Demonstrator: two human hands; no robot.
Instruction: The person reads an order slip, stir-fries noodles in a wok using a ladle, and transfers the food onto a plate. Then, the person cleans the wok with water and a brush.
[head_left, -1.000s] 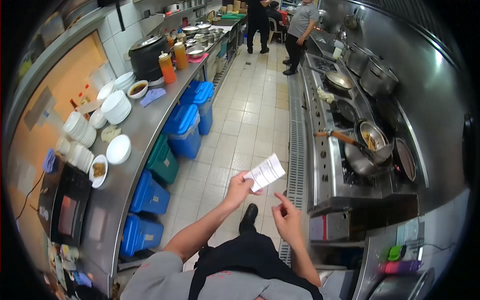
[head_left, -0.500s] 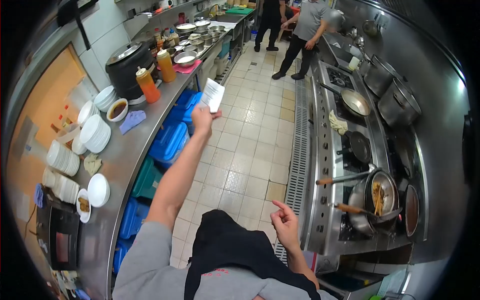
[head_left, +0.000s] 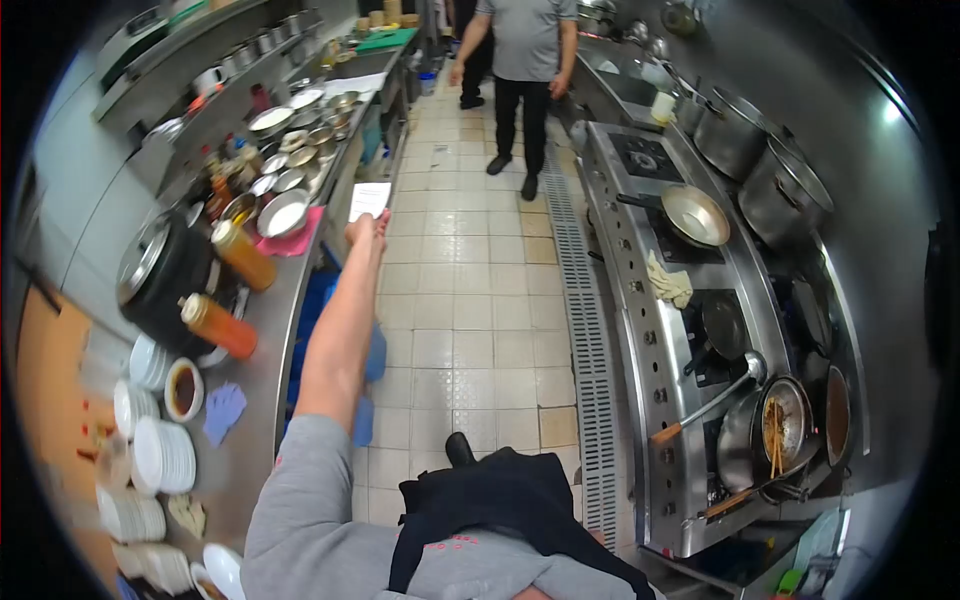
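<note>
Beside the counter, I have left hand pinching the slip, now reached farther forward, so it's still being carried; right hand's gone from view, can't tell its state

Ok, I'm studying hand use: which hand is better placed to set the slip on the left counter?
Left, most likely: the left hand holds the slip, its arm stretched forward beside the counter. The right hand can't be made out.
</note>
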